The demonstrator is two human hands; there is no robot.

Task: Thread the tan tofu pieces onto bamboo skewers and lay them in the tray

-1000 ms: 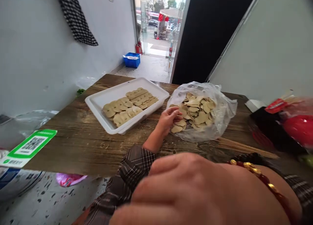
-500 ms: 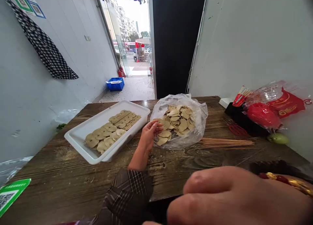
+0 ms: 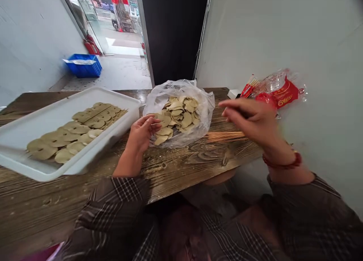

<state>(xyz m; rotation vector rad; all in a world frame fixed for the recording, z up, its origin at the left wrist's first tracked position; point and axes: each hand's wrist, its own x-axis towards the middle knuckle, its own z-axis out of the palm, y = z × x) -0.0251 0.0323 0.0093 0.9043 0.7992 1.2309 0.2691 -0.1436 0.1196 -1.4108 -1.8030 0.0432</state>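
The head view has the plaid sleeves (image 3: 127, 191) nearest, over the near edge of the wooden counter (image 3: 159, 178). On the left, a white tray (image 3: 59, 115) holds overlapping rows of slices (image 3: 76, 128), with thin stick ends poking out at the right end of the far rows. Between tray and bag, the left hand (image 3: 141, 134) reaches to the loose slices (image 3: 185, 119), its thumb and forefinger curled close together against one at the near-left side of the heap; whether its grip is clamped on that slice, I cannot tell. The right hand (image 3: 252, 121) is raised above the bundle of sticks (image 3: 224, 136), its grip slightly parted with nothing visible between the tips. The step in hand looks like handling a loose slice with the left hand. Lifting just one would call for a light pinch, since they overlap and look thin. The heap sits in the open clear bag (image 3: 203, 108), with the sticks just to its right. Farther off stand red packaging (image 3: 286, 96) and, on the floor, a blue crate (image 3: 85, 68).
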